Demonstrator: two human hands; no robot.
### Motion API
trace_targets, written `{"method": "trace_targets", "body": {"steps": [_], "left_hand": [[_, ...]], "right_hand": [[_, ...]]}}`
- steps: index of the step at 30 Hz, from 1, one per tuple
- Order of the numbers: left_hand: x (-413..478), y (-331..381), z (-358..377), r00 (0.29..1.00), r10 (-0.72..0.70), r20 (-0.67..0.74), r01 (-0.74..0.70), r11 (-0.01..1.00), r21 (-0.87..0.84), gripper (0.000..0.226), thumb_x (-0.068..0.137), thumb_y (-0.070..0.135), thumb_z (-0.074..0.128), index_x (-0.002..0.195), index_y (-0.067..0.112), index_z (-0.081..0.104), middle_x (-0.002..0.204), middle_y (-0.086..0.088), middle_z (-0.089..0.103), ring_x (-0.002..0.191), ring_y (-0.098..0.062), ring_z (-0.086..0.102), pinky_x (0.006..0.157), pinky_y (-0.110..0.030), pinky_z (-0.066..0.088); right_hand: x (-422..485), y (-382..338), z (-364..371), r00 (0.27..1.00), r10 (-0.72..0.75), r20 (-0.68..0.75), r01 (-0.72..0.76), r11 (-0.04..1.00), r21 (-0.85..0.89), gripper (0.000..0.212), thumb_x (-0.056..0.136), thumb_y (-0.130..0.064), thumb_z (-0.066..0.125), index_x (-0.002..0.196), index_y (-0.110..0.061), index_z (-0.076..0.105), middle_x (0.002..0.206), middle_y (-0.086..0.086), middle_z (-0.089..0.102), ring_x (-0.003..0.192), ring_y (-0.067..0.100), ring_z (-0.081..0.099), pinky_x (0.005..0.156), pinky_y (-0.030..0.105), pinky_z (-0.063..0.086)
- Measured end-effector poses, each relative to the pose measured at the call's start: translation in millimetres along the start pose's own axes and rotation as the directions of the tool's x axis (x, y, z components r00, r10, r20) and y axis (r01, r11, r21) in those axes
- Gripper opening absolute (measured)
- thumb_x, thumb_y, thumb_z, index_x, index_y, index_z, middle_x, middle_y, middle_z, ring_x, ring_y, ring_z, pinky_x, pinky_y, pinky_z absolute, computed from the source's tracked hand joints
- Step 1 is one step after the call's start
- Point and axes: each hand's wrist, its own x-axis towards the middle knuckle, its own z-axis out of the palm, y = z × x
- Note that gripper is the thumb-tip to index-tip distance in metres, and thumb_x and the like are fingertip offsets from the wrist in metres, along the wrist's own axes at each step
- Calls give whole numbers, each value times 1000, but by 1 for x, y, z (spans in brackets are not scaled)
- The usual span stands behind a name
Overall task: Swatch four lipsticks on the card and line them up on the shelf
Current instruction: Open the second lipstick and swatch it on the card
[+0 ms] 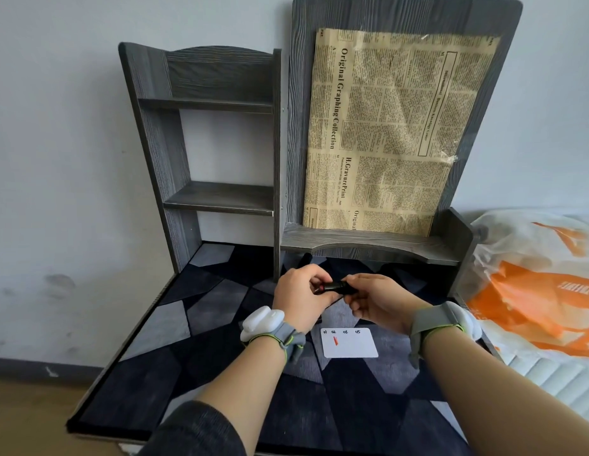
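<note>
Black lipstick (335,287): pinched between my left hand (299,297) and right hand (378,302), above the card (349,343).

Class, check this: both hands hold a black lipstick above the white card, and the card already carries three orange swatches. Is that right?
Not quite. The head view shows the card with one orange swatch, not three. The rest holds: left hand and right hand hold the black lipstick above it.
</note>
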Motion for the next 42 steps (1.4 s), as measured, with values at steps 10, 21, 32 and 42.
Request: {"method": "trace_targets", "body": {"steps": [10,21,32,42], "left_hand": [[-1,2,-2,1000,5,2,-4,1000,-29,22,64,30,82,80,28,68,70,12,63,68,-7,57,71,-33,54],[-14,-8,-24,996,-63,60,46,969,244,26,64,23,75,86,31,64,83,11,56,87,-13,52,72,-31,48],[-58,-20,-17,961,-196,197,152,964,217,23,64,42,77,63,28,59,56,13,57,59,-3,55,54,-19,42],[-60,-14,-11,917,-295,268,215,932,291,28,67,49,73,66,27,57,77,9,66,77,-14,63,65,-27,49]], "right_hand": [[-2,0,-2,1000,-15,3,15,999,-28,21,100,-20,44,98,-7,60,62,8,52,48,13,44,51,24,38],[-10,-7,-4,977,-135,-163,102,975,-197,18,83,-10,70,98,0,63,55,3,45,46,13,35,49,25,29],[-32,4,21,950,-286,-129,107,683,-723,11,73,-16,71,83,-10,70,61,3,62,46,10,52,47,21,46],[-34,11,27,948,-318,-30,141,500,-855,16,66,-19,73,82,-18,69,67,-7,63,56,6,54,66,29,54]]}}
